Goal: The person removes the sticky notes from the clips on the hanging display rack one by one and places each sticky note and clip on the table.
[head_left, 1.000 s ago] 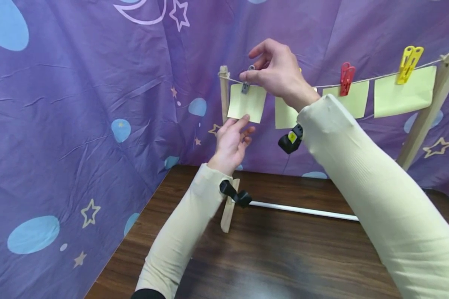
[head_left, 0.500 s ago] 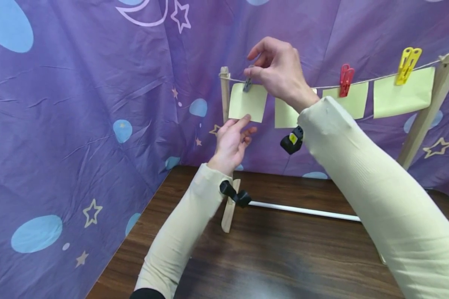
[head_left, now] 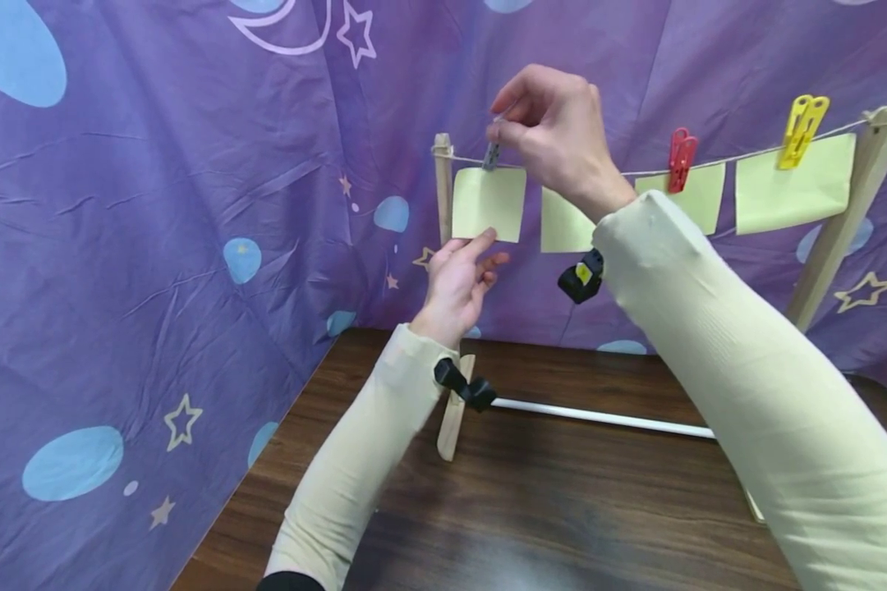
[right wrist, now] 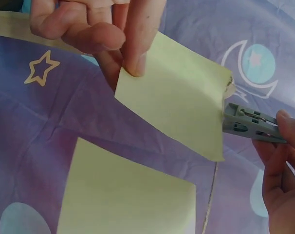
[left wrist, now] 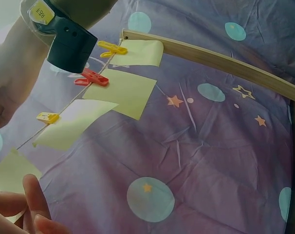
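My right hand (head_left: 563, 138) pinches a grey clothespin (right wrist: 247, 122) by its handle ends, thumb on one side. The clothespin's tip is right at the upper edge of a pale yellow paper square (head_left: 488, 205), close to the string. From below, my left hand (head_left: 454, 283) holds the lower edge of that square between thumb and fingers. In the right wrist view the thumb lies flat on the paper, and the paper's top edge is slightly bent by the string. The left wrist view catches only part of my left hand (left wrist: 33, 207) at its lower left corner.
Along the string (head_left: 754, 153) hang more yellow sheets, with a red clothespin (head_left: 682, 160) and a yellow clothespin (head_left: 803, 131) on two. Wooden posts (head_left: 835, 238) hold the string's ends. A white rod (head_left: 599, 416) runs low above the brown table (head_left: 562, 492).
My right hand has moved slightly up with the grey clothespin, which overlapped the paper's face earlier and is now at its top edge. The left hand has stayed on the lower edge.
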`<state>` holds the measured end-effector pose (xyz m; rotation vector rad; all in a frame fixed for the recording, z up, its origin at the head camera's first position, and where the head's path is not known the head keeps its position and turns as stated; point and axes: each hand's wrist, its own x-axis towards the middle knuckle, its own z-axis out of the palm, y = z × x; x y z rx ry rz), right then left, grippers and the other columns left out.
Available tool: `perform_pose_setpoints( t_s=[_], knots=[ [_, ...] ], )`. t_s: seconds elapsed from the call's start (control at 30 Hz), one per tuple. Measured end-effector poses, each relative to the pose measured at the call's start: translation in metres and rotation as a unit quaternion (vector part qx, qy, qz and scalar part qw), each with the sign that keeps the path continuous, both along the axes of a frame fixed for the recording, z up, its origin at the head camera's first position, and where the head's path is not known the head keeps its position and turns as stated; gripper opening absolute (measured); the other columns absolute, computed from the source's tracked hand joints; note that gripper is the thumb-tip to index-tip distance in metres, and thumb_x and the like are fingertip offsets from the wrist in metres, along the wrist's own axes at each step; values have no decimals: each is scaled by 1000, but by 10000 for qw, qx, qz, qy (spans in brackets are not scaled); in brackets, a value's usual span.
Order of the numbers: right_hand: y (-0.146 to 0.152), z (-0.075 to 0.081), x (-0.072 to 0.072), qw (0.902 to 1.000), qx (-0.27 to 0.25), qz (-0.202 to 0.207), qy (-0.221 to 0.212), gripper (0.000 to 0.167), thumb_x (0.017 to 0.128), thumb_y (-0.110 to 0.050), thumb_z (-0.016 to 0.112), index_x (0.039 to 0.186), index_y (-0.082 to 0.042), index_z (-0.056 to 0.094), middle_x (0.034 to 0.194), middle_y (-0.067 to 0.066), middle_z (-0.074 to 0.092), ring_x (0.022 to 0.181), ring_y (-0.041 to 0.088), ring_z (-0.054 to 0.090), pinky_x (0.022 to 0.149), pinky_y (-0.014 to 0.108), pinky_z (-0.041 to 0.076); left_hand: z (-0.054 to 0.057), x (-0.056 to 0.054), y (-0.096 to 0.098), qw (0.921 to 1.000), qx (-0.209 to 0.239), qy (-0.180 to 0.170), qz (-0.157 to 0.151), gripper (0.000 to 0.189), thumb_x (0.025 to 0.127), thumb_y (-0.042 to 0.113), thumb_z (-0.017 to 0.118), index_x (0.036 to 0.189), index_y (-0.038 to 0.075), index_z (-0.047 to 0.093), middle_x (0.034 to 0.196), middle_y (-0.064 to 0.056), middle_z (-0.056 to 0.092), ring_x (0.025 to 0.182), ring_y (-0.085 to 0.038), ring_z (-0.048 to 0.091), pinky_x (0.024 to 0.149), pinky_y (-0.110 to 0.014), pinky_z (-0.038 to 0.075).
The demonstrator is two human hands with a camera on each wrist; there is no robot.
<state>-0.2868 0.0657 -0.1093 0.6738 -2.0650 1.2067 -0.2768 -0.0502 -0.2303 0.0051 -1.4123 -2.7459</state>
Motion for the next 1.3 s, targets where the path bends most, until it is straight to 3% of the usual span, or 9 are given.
perform_pose_setpoints(
  t_s=[0.17,0.3,0.57,1.07,1.3],
  knots=[
    [3,3,2,9997,-209,89,121,14,80,-8,76,92,-4,71,65,-21,61,62,1,59,64,18,45,0,1,0,10000,-79,35,-9,12,91,7,64,89,14,55,89,2,57,56,-7,60,50,-16,35],
    [6,5,4,9995,-283,133,92,12,79,-9,78,89,-9,71,66,-19,62,62,2,60,64,18,45,-1,1,0,9999,-73,116,39,14,91,7,65,95,17,56,92,2,57,55,-8,61,50,-17,35],
    [13,4,8,9991,-354,189,106,12,79,-10,77,86,-15,69,67,-17,62,63,3,60,65,18,45,0,5,-1,9995,-263,128,75,9,94,13,62,92,16,54,103,1,54,58,-9,64,52,-16,37],
    [28,2,21,9988,-424,174,155,17,79,-9,77,95,-6,70,70,-17,63,66,2,62,67,15,47,0,10,-7,9982,-483,244,254,8,95,23,62,92,17,57,95,3,56,61,-9,66,54,-16,37],
    [38,0,30,9965,-750,363,110,17,76,-5,78,88,-14,70,71,-13,65,65,5,62,66,17,48,-3,12,-9,9982,-324,344,382,9,93,21,64,88,17,58,87,5,57,54,-7,59,51,-16,36]
  ],
)
